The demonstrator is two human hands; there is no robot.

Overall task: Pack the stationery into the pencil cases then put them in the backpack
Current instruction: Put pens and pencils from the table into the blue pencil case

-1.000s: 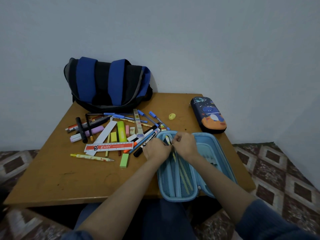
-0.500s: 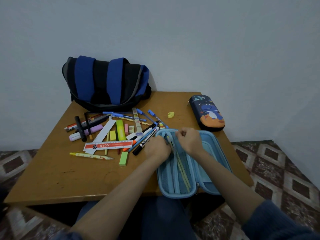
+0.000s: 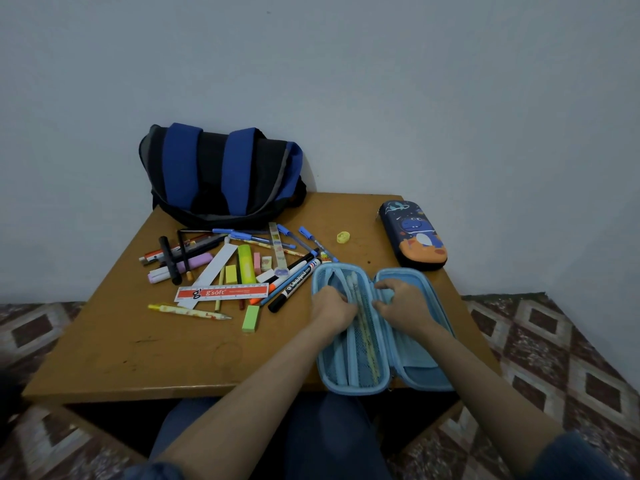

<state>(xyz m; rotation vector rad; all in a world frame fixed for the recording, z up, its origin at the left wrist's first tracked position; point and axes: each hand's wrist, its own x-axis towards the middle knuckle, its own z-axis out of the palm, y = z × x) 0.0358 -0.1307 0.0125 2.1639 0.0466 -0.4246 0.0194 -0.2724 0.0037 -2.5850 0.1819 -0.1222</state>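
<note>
The light blue pencil case (image 3: 349, 389) lies open at the table's front right, with two or three pencils (image 3: 363, 327) tucked in the mesh pocket of its left half. My left hand (image 3: 332, 308) grips that mesh pocket beside the pencils, fingers curled. My right hand (image 3: 403, 304) rests on the right half, its fingers curled onto the inner lining near the spine. A loose pile of pens, markers, erasers and rulers (image 3: 242, 268) lies left of the case. The blue and black backpack (image 3: 221, 174) stands at the back against the wall. A dark blue pencil case (image 3: 414, 235) lies zipped at the far right.
A small yellow sharpener (image 3: 343, 237) sits alone between the pile and the dark case. A green eraser (image 3: 251, 318) and a red ruler (image 3: 221, 292) lie nearest the front of the pile. The wooden table (image 3: 138, 348) ends at a patterned floor on both sides.
My hands, close together over the pencils before, have parted. The right hand moved from the left half onto the right half; the pencils now lie in the mesh pocket.
</note>
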